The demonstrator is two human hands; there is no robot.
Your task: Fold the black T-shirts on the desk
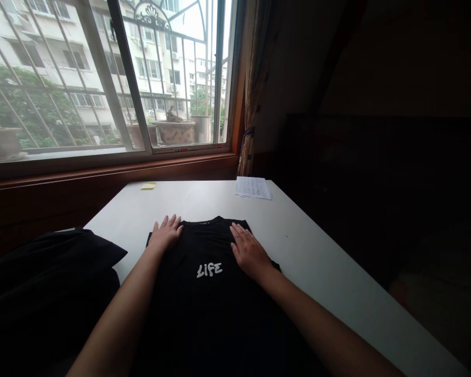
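A black T-shirt [204, 303] with white lettering lies spread on the white table, its neckline toward the far edge. My left hand [165, 233] rests flat on the shirt's left shoulder, fingers stretched out. On the right shoulder lies my right hand [249, 251], palm down with its fingers extended. Neither hand grips the cloth. The shirt's near part runs into dark shade between my forearms, so its lower edge cannot be made out.
A heap of dark cloth [51, 283] covers the left side of the white table [317, 272]. Printed sheets of paper [253, 187] and a yellow sticky-note pad [148, 186] lie by the far edge. Beyond stands a barred window [141, 94] with a tied curtain [251, 104].
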